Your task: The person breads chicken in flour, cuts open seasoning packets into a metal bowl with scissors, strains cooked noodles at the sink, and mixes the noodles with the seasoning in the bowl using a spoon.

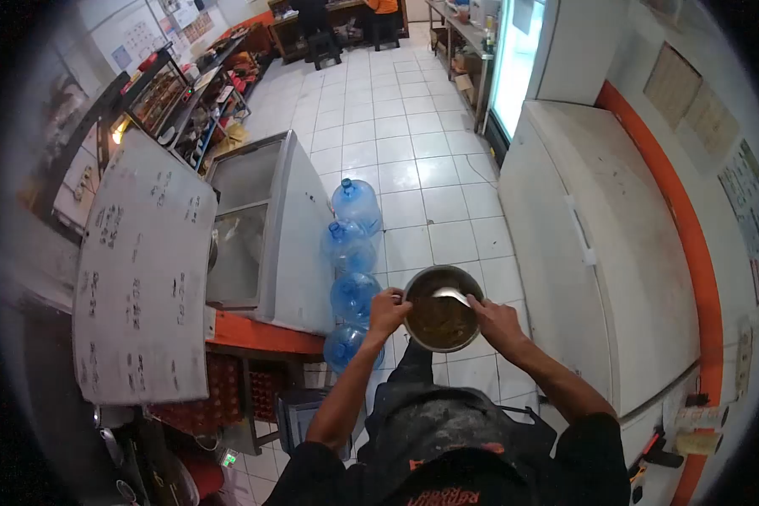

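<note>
A round metal bowl (428, 336) is held out in front of my body, above the tiled floor. Brownish food or sauce (438, 317) lies inside it; its exact kind is unclear. My left hand (387, 313) is closed on the bowl's left rim, thumb toward the top edge. At the opposite rim, my right hand (495, 322) is closed around the handle end of a shiny metal spoon (452, 294), whose head reaches into the bowl. Whether the right fingers also grip the rim is hidden.
Several blue water jugs (356, 295) line the floor left of the bowl, beside a glass-topped chest freezer (299, 228). A long white chest freezer (586, 228) stands at the right. Farther off are shelves (198, 93), a lit fridge (514, 67) and two people (312, 17).
</note>
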Tool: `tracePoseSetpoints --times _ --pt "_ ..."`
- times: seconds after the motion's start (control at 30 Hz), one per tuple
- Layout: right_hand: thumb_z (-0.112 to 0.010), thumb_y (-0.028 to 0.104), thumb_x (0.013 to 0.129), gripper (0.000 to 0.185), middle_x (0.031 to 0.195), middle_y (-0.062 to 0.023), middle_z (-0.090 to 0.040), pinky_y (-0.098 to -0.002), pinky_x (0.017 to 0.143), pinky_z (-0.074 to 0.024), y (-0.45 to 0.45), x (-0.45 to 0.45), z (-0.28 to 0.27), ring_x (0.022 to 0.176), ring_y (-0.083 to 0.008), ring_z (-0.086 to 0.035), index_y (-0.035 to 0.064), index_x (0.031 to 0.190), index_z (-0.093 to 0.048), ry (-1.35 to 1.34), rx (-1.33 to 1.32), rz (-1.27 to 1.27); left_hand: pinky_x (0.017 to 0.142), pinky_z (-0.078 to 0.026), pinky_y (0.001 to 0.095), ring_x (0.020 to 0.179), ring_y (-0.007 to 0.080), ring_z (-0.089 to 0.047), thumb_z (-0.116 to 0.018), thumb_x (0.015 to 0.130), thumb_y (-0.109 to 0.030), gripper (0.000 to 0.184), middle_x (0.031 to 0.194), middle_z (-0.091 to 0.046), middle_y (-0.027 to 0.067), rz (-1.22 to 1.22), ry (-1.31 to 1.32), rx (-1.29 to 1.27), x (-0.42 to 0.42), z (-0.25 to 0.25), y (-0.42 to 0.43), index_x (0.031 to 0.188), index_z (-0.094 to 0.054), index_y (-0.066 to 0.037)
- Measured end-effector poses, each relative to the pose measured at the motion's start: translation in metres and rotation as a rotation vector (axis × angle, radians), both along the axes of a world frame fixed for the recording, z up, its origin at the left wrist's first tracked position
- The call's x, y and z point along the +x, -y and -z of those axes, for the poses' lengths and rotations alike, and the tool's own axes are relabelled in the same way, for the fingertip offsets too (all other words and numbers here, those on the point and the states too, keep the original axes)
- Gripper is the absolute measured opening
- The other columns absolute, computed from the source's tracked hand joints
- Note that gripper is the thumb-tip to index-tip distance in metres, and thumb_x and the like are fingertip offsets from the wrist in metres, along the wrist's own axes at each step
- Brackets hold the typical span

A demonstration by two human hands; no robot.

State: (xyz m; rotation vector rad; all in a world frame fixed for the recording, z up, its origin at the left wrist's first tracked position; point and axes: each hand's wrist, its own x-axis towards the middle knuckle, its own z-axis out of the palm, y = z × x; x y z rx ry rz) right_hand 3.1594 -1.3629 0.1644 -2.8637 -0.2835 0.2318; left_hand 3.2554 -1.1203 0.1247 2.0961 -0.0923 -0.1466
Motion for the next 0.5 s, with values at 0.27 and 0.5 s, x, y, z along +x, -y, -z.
tracePoseSetpoints --times 0.27,0.5 --pt "-0.049 0.025 0.088 0.036 0.076 -0.0134 -0.056 -0.0417 0.054 -0.0477 0.035 0.175 -0.040 0.068 -0.0322 -0.060 0.0211 0.124 -0.045 -0.012 -0.050 0.068 0.063 -0.053 0.0295 0.067 0.0217 -0.066 -0.063 0.063 -0.014 0.032 0.075 -0.067 0.0172 -0.106 -0.122 -0.179 0.166 -0.011 0.003 0.088 -0.062 0.006" --pt "-0.048 0.022 0.088 0.030 0.074 -0.0126 -0.055 -0.0422 0.053 -0.0476 0.063 0.287 -0.031 0.061 -0.0310 -0.059 0.0223 0.118 -0.051 -0.029 0.064 -0.092 0.061 -0.052 0.0294 0.066 0.0203 -0.066 -0.062 0.064 -0.013 0.032 0.074 -0.067 0.0166 -0.112 -0.008 -0.028 0.306 -0.002 0.028 0.088 -0.062 0.007"
